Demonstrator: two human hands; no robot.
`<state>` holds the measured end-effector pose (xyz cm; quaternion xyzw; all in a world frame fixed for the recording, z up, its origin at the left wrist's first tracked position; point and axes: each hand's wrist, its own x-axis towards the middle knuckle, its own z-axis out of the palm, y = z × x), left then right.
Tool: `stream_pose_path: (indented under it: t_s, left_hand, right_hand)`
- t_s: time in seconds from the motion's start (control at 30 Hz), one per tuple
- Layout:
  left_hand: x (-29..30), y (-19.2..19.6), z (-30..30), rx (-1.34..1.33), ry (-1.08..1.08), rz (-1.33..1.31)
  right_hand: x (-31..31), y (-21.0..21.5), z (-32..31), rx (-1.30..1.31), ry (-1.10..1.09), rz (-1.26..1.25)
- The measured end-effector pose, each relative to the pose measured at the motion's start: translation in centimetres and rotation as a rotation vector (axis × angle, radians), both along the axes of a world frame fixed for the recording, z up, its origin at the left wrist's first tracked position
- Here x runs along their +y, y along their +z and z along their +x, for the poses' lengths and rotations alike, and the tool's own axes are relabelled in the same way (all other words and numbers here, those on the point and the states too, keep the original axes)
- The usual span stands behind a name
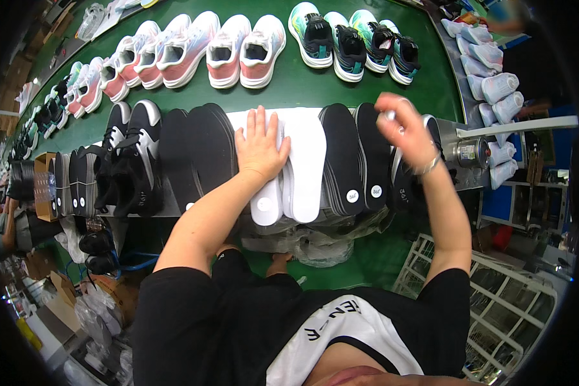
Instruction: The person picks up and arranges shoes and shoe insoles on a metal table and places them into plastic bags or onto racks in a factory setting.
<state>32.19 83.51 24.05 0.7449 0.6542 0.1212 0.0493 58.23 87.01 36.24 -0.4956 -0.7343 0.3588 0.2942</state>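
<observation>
The left hand point(260, 147) lies flat and released, fingers spread, pressing on the flat white foam shoe insoles point(299, 161) that lie side by side at the middle of the long green conveyor surface point(289, 90). The right hand point(405, 128) is raised at about three o'clock of them, above the black insoles point(349, 157); its fingers are curled as if pinching something small, but the blur there hides whether anything is held. By the look of it the step in hand is steadying and sorting the row of insoles, and the next move would call for a light, even press so the white pair stays aligned while one is lifted or marked. More black insoles point(196, 151) and a pair of black-and-white sneakers point(132, 154) lie toward nine o'clock. Across the surface at twelve o'clock stand pink-and-white sneakers point(238, 48), and teal-and-black sneakers point(354, 38) toward one o'clock. White shoe lasts point(495, 83) are stacked at two o'clock. Crumpled clear plastic point(315, 244) hangs at the near edge, a white wire rack point(495, 296) stands at four o'clock, and cardboard boxes point(45, 186) sit at nine o'clock.
</observation>
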Motion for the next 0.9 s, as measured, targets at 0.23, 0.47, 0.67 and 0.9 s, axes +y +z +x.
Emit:
stream_pose_path:
  t_s: [0.23, 0.47, 0.67, 0.9]
  left_hand:
    - [0.5, -0.8, 0.5, -0.064, 0.007, 0.029]
    - [6.0, 0.2, -1.7, -0.344, 0.053, -0.107]
    - [10.0, -1.8, -3.3, -0.492, -0.207, -0.620]
    - [8.9, -2.7, -3.2, -0.677, -0.094, -0.453]
  right_hand:
    - [-17.9, -4.6, -10.4, 0.296, -0.114, -0.927]
    - [-22.1, -10.3, -19.6, 1.298, -1.016, -1.017]
    - [-18.3, -13.3, -23.0, 1.377, -1.259, -0.737]
    - [-16.4, -13.5, -23.6, 1.483, -1.412, -0.630]
